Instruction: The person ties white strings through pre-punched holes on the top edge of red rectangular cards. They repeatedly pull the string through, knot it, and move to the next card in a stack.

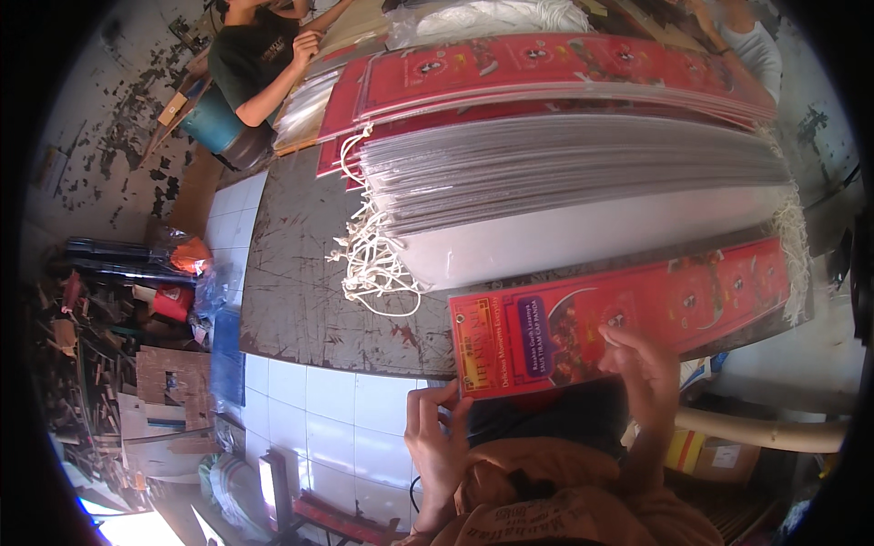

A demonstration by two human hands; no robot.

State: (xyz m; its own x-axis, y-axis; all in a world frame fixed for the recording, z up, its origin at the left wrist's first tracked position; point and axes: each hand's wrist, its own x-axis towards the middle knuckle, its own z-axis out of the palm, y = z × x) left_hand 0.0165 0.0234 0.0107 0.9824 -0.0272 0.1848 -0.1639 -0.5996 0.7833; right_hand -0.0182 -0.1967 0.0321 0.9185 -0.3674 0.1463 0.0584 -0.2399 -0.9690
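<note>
So, taking the view as a clock face, the red printed panel (583, 332) is between 3 and 4 o'clock, tilted at the near side of the dark worktop (300, 264). Its underside is hidden, and part of its lower edge sits behind the right hand (651, 369).

The left hand (432, 441), at 6 o'clock, pinches the panel's lower left corner, with some fingertips tucked out of sight. The right hand, near 4 o'clock, has its fingers bent and the tips close together over the panel's face; can't tell if they're pressing on it or just above it.

The pile of pale panels (583, 173) at 2 o'clock hides a good bit of the worktop. The red stack (564, 68) at 1 o'clock is partly covered by that pile. Two other people are cut off by the frame: one in a dark shirt (246, 64) at 11, one in a white sleeve (756, 55) at 2. Stuff at 8 to 9 o'clock is a scrap heap (73, 364), too jumbled to sort out.

Counts: one panel at the hands, two bare hands on it or right by it, one pale pile, one blue bin (211, 118) at 10, one long tube (774, 429) at 4. Sheets in the pile are packed too tight to count, same for the tangled white cords (369, 259) left of centre.
</note>
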